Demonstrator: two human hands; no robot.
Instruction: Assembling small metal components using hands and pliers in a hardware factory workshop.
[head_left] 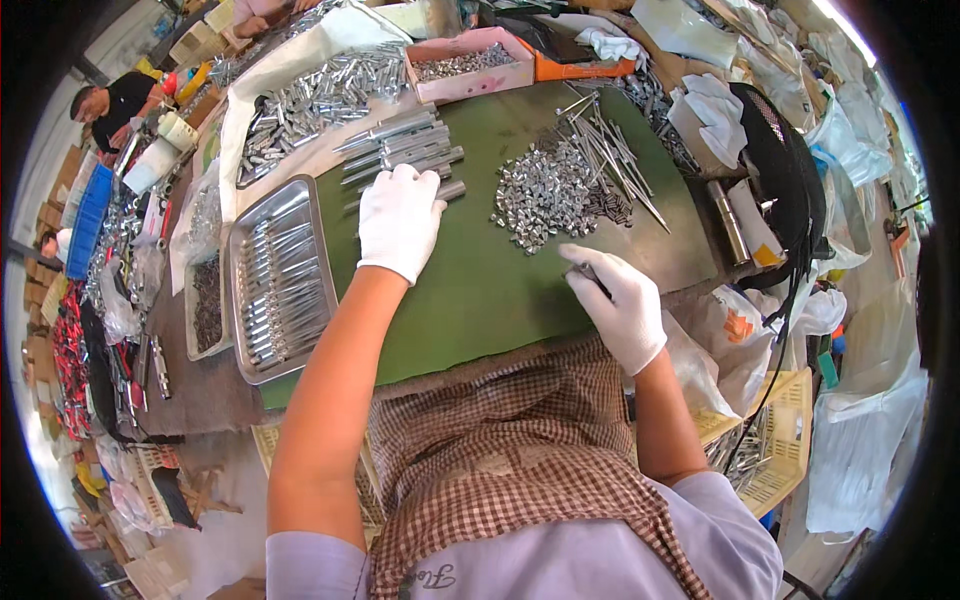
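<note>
Starting at the far left, a metal tray [324, 250] is sitting on the counter [175, 395], with slim metal tools [285, 285] lying side by side inside it. Just right of that, the white-gloved left hand [400, 220] is reaching over the green mat [470, 310], its fingers spreading slightly over the near end of a row of metal rods [410, 148]. Whether they're gripping one, I cannot tell — the glove is covering the contact.

And here's the key relation: the rods are lying straight ahead of those left fingers, long axes running roughly left to right, narrow points aiming left, blunt ends facing right. The left hand is clearly the nearer one; the right is waiting well apart from them.

Behind the rods, a pink box [478, 84] is holding small parts. Moving right, a heap of small metal bits [545, 195] is spreading across the mat, and beside it long thin rods [628, 165] are lying in a loose bundle.

Nearer the body, the gloved right hand [625, 310] is pinching a dark metal piece [594, 278] — fingers closing narrowly around it, much of it hiding in the palm. The heap is lying ahead and slightly left of those fingers.
</note>
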